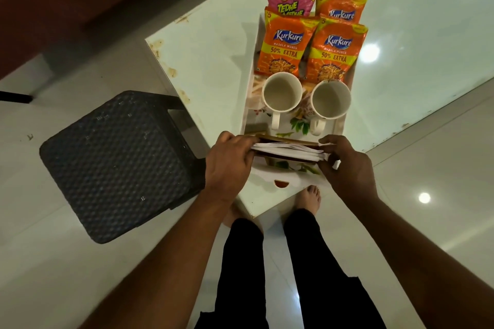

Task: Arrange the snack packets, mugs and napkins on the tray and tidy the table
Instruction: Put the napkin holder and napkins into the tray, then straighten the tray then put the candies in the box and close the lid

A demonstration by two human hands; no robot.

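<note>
Over the tray (334, 125), white folded napkins (287, 149) lie thinly stacked.

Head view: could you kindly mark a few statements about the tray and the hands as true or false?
1. Two white mugs stand upright on the tray, handles towards the person. True.
2. All four snack packets are Kurkure. False: three are Kurkure packets, and one is a pink Bingo packet.
3. The left hand and the right hand hold the napkins by the ends. True.
4. The black stool stands on the person's right. False: it is on their left.
</note>
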